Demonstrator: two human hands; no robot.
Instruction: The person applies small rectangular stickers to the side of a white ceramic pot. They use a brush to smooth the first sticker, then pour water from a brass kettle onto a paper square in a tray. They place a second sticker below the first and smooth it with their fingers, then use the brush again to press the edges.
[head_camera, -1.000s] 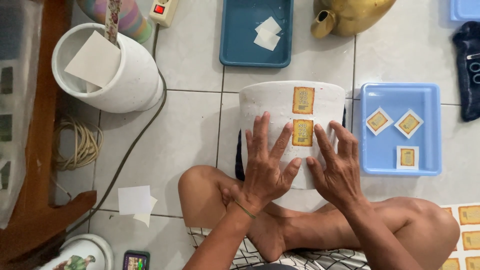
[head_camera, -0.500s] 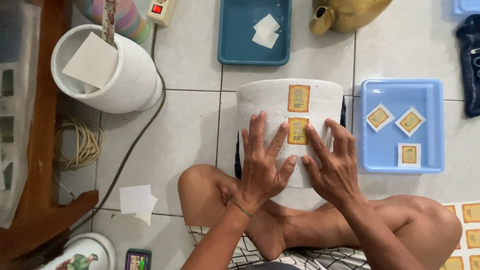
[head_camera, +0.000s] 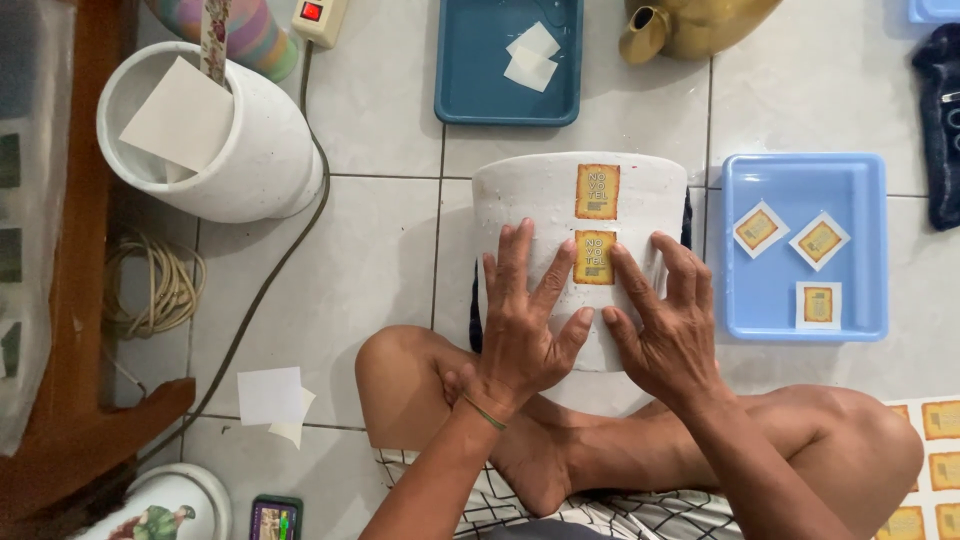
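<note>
Unmoved, both hands flank pot's lower label.

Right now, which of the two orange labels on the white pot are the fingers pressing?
The lower label: left hand and right hand fingertips flank its edges. The upper label sits above on the white pot, untouched.

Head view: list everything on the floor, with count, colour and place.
white pot: 1, white, centre, on its side
labels on pot: 2, yellow
light blue tray: 1, right, holds 3 labels
teal tray: 1, top, holds white papers
white bucket: 1, upper left
brass kettle: 1, gold, top
cable coil: 1, cream, left
left hand: flat on pot
right hand: flat on pot
</note>
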